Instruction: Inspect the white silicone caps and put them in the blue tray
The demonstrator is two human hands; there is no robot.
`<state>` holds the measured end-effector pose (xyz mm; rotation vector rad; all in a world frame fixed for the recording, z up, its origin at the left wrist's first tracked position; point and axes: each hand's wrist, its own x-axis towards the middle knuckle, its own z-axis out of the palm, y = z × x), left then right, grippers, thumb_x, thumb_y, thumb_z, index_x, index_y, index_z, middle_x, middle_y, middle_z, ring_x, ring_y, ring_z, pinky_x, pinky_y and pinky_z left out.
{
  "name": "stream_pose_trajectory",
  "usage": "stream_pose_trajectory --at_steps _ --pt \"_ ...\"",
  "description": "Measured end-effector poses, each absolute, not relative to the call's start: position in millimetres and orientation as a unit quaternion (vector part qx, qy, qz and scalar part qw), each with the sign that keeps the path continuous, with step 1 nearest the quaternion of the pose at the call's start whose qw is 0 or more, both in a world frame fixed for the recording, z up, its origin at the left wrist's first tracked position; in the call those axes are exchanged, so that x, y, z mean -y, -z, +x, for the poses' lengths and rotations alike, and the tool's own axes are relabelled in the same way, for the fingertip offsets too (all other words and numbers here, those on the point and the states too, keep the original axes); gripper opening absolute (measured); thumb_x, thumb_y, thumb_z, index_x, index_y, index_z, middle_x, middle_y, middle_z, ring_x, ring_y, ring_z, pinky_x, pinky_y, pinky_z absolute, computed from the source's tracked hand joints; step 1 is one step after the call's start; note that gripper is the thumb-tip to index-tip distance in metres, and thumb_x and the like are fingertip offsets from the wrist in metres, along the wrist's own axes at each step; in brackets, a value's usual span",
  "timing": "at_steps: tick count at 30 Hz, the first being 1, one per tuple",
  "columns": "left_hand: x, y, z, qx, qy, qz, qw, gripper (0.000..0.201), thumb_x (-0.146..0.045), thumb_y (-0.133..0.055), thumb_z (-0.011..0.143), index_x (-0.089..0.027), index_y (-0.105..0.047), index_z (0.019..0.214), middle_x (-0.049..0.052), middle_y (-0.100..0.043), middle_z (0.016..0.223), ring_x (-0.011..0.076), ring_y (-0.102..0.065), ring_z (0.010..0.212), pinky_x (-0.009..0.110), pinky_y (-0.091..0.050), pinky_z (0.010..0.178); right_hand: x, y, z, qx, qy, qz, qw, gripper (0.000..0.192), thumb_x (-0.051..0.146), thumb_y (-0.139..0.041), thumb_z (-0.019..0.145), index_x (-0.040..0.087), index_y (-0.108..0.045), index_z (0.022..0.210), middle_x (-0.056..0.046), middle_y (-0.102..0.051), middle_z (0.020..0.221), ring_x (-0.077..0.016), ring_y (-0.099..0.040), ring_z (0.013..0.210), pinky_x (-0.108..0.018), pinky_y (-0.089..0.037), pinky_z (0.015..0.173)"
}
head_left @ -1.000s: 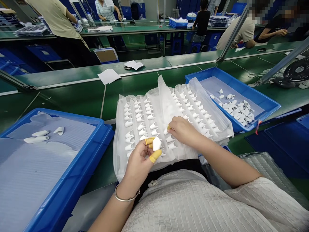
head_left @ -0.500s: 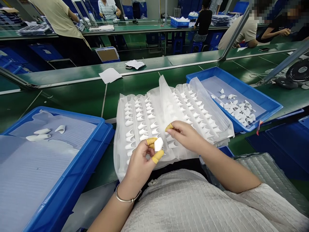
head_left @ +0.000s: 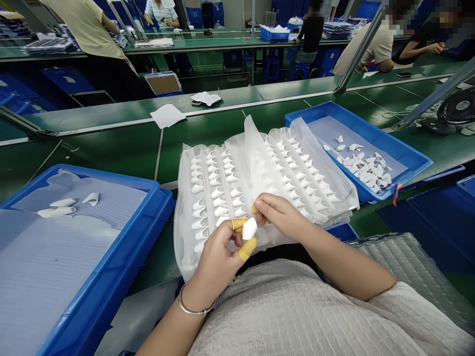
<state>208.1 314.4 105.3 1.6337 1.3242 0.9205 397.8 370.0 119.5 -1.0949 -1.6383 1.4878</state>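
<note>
My left hand (head_left: 226, 247), with yellow finger cots on thumb and fingers, pinches a small white moulded piece (head_left: 250, 229) in front of my body. Close by on the right, my right hand (head_left: 276, 212) has its fingers pressed together, a yellow cot on one of them. What its fingertips hold, if anything, I cannot make out. Both hands are over the near side of a translucent white sheet with pockets (head_left: 185, 198), where many similar white pieces (head_left: 237, 191) lie in rows. A raised fold of the sheet (head_left: 256, 153) stands up at its middle.
On the left is a lined blue tray (head_left: 148, 184) with several white pieces (head_left: 63, 202). A second blue tray (head_left: 415, 165) at the right holds a heap of white pieces (head_left: 367, 168). White paper (head_left: 167, 115) lies on the green bench (head_left: 122, 148). A black fan (head_left: 460, 109) stands far right.
My left hand has moved slightly right and down with the white piece, which has turned a little. My right hand has dropped slightly, closer to the left.
</note>
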Motion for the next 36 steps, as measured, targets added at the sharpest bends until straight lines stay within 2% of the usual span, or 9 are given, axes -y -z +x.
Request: stream_pose_trajectory --at_steps 4,7,12,18,23,27,29,33,36 --pt "-315.4 -104.7 208.2 -0.54 -0.365 0.63 0.421 0.027 -0.027 -0.066 0.081 -0.022 -0.063 0.108 -0.002 -0.054 0.076 0.0127 -0.053 0.068 0.024 -0.047 0.059 -370.7 -121.2 403.5 0.692 -0.552 -0.372 0.279 0.03 0.044 -0.059 0.094 0.017 -0.062 0.083 0.0 -0.055 0.081 -0.0139 -0.052 0.075 -0.027 -0.041 0.068" --pt "-317.2 -101.4 208.8 -0.537 -0.379 0.608 0.447 0.032 -0.026 -0.067 0.081 -0.021 -0.061 0.112 -0.002 -0.056 0.078 0.0125 -0.053 0.068 0.025 -0.047 0.063 -371.9 -123.3 406.1 0.69 -0.559 -0.358 0.29 0.023 0.04 -0.069 0.087 0.016 -0.066 0.087 0.0 -0.055 0.083 -0.0143 -0.053 0.077 -0.027 -0.042 0.07" --pt "-319.5 -97.8 206.9 -0.524 -0.417 0.544 0.505 0.026 -0.029 -0.068 0.082 -0.02 -0.057 0.104 -0.002 -0.058 0.079 0.0119 -0.054 0.069 0.026 -0.047 0.067 -373.2 -125.1 411.1 0.726 -0.513 -0.336 0.311 0.02 0.033 -0.074 0.085 0.018 -0.068 0.097 -0.003 -0.058 0.089 -0.0166 -0.056 0.085 -0.028 -0.046 0.074" --pt "-318.8 -103.2 205.9 -0.521 -0.421 0.537 0.513 0.023 -0.029 -0.068 0.081 -0.02 -0.058 0.1 -0.002 -0.056 0.076 0.0119 -0.054 0.068 0.027 -0.046 0.068 -368.7 -121.6 412.5 0.787 -0.416 -0.319 0.326 0.02 0.031 -0.069 0.09 0.021 -0.067 0.107 -0.006 -0.063 0.097 -0.0207 -0.058 0.095 -0.035 -0.048 0.086" --pt "-318.4 -100.5 204.3 -0.518 -0.426 0.579 0.464 0.022 -0.033 -0.07 0.082 -0.021 -0.059 0.097 -0.003 -0.055 0.073 0.0133 -0.054 0.068 0.027 -0.046 0.065 -366.0 -118.5 412.6 0.806 -0.379 -0.309 0.332 0.021 0.03 -0.065 0.093 0.022 -0.064 0.113 -0.007 -0.062 0.103 -0.0225 -0.057 0.101 -0.039 -0.047 0.09" --pt "-318.8 -98.0 201.6 -0.521 -0.42 0.653 0.354 0.016 -0.031 -0.068 0.086 -0.021 -0.061 0.097 -0.002 -0.058 0.075 0.0143 -0.056 0.069 0.029 -0.046 0.068 -363.3 -120.8 412.2 0.771 -0.446 -0.33 0.313 0.039 0.038 -0.07 0.089 0.022 -0.058 0.122 -0.007 -0.061 0.109 -0.0206 -0.057 0.098 -0.035 -0.047 0.084" --pt "-318.6 -98.7 201.7 -0.519 -0.414 0.686 0.299 0.014 -0.03 -0.067 0.087 -0.021 -0.062 0.095 -0.001 -0.058 0.076 0.0149 -0.057 0.07 0.029 -0.046 0.069 -360.0 -122.7 408.7 0.752 -0.457 -0.358 0.312 0.04 0.043 -0.07 0.087 0.021 -0.058 0.119 -0.006 -0.062 0.107 -0.0202 -0.058 0.096 -0.033 -0.046 0.081" --pt "-316.6 -100.8 204.6 -0.507 -0.408 0.721 0.237 0.01 -0.029 -0.065 0.089 -0.02 -0.061 0.092 0.0 -0.061 0.078 0.0159 -0.058 0.071 0.029 -0.047 0.068 -351.9 -126.6 396.4 0.744 -0.416 -0.434 0.29 0.033 0.05 -0.07 0.086 0.018 -0.059 0.088 -0.001 -0.059 0.083 -0.0161 -0.055 0.076 -0.028 -0.041 0.066" --pt "-314.7 -100.7 206.4 -0.494 -0.408 0.73 0.239 0.008 -0.028 -0.063 0.09 -0.021 -0.06 0.09 0.0 -0.061 0.077 0.0163 -0.059 0.071 0.029 -0.047 0.068 -351.2 -126.5 390.4 0.717 -0.434 -0.457 0.298 0.039 0.05 -0.056 0.094 0.018 -0.053 0.073 0.002 -0.053 0.069 -0.013 -0.048 0.064 -0.027 -0.036 0.059"
